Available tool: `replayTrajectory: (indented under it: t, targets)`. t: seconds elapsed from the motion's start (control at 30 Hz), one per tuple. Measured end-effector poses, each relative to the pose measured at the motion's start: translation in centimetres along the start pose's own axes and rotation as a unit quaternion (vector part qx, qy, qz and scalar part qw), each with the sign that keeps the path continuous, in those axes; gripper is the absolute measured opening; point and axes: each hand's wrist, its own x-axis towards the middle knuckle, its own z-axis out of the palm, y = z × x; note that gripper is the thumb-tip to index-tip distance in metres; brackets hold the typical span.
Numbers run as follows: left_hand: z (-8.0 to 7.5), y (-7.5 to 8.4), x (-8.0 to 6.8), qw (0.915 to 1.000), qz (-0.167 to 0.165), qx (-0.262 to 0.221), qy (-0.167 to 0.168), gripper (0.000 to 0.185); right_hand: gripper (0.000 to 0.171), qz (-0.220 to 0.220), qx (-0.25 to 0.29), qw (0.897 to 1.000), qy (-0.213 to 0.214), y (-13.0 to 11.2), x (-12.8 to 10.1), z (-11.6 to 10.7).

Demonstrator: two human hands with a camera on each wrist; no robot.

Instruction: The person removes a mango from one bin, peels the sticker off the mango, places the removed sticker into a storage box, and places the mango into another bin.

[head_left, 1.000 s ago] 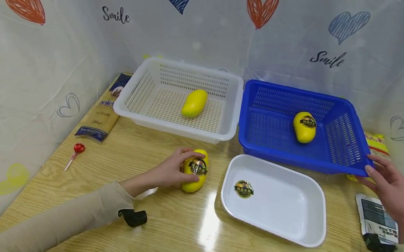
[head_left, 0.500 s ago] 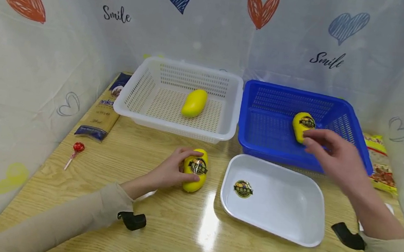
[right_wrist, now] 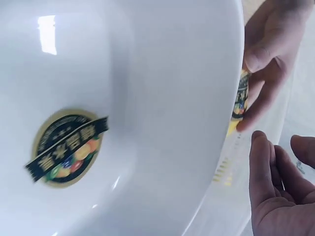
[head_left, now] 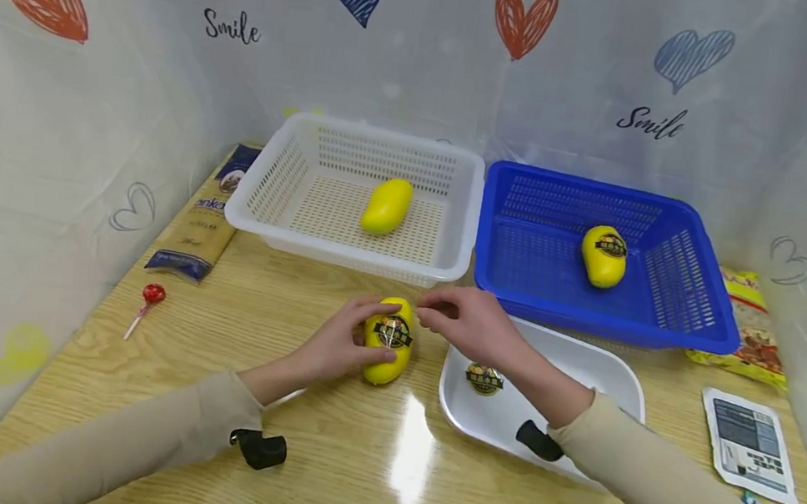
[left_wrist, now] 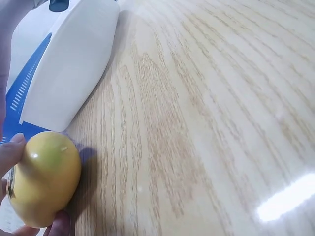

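Observation:
My left hand grips a yellow mango on the table, thumb on the near side and fingers at its far end. A black round fruit label shows on its top. In the left wrist view the same mango has a greenish patch. My right hand reaches across the white tray, its fingertips right beside the mango's far end. In the right wrist view the right hand's fingers are loosely bent, thumb apart, holding nothing. A matching label lies inside the tray.
Behind stand a white basket with an unlabelled mango and a blue basket with a labelled mango. A pasta packet and lollipop lie left; a yellow snack bag and white pouch lie right.
My right hand has left the blue basket's right corner and swung left over the blue basket and the tray to the mango. The left hand keeps its grip in place.

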Motion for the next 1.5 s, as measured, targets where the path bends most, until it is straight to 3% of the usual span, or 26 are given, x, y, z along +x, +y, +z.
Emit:
replayTrajectory:
  t: [0.33, 0.57, 0.67, 0.83, 1.0, 1.33, 1.5]
  targets:
    - [0.1, 0.6, 0.0, 0.9998, -0.002, 0.012, 0.013, 0.066, 0.026, 0.050, 0.016, 0.998, -0.027, -1.3, 2.6, 0.8]
    - [0.3, 0.6, 0.1, 0.9997, 0.005, 0.004, 0.022, 0.067, 0.025, 0.073, 0.119, 0.990, -0.026, -3.0, 2.4, 1.2]
    - [0.2, 0.5, 0.1, 0.9996, 0.009, 0.009, 0.026, 0.065, 0.027, 0.068, 0.136, 0.988, -0.019, -3.7, 1.9, 1.5]
    - [0.2, 0.6, 0.0, 0.9996, 0.007, 0.004, 0.027, 0.063, 0.025, 0.054, 0.080, 0.995, -0.002, -3.0, 1.3, 2.3]
    - [0.2, 0.6, -0.1, 0.9997, 0.000, 0.006, 0.023, 0.065, 0.028, 0.068, 0.028, 0.997, -0.018, -1.4, 1.4, 2.8]
    - [0.4, 0.4, 0.0, 0.9996, 0.002, 0.003, 0.028, 0.065, 0.030, 0.073, -0.011, 0.996, -0.044, -1.0, 1.7, 2.7]
    - [0.5, 0.2, 0.0, 0.9996, 0.000, -0.004, 0.028, 0.065, 0.022, 0.067, -0.027, 0.996, -0.051, -0.8, 2.1, 2.7]
